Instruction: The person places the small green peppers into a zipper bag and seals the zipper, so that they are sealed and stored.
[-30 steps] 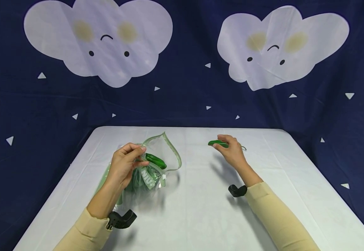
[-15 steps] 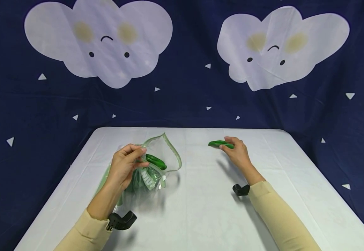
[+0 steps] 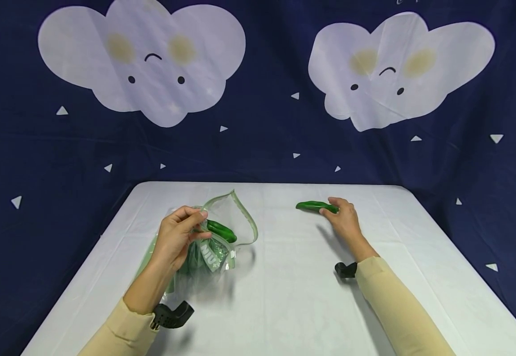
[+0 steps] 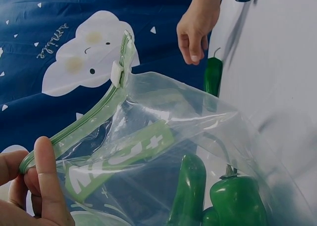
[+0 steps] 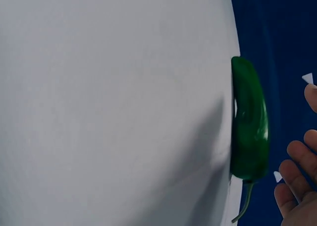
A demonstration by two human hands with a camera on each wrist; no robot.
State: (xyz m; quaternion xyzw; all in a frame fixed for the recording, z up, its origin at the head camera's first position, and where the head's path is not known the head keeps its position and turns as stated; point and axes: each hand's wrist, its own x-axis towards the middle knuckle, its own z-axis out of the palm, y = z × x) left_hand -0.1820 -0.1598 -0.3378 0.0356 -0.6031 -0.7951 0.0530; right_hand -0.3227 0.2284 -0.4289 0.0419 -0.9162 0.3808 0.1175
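My left hand (image 3: pixel 175 240) pinches the green zip edge of a clear zip bag (image 3: pixel 204 277) between thumb and fingers. Its mouth gapes toward the right. Inside lie green peppers; one pepper (image 3: pixel 221 231) shows near the opening in the head view, and a broader one (image 4: pixel 237 201) appears in the left wrist view. On the table, a long green pepper (image 3: pixel 313 205) lies sideways toward the back. Close to its stem end is my right hand (image 3: pixel 347 222), fingers loosely bent. The right wrist view shows a gap between those fingers (image 5: pixel 297 179) and the pepper (image 5: pixel 250 122).
A white cloth covers the table (image 3: pixel 284 296). Behind it hangs a dark blue curtain (image 3: pixel 266 123) with cloud faces and small triangles. Each wrist carries a black camera mount, such as the left mount (image 3: pixel 173 315).
My right hand has slid right along the long pepper toward its stem end, uncovering more of it, and come off it. The left hand and the bag have stayed nearly still.
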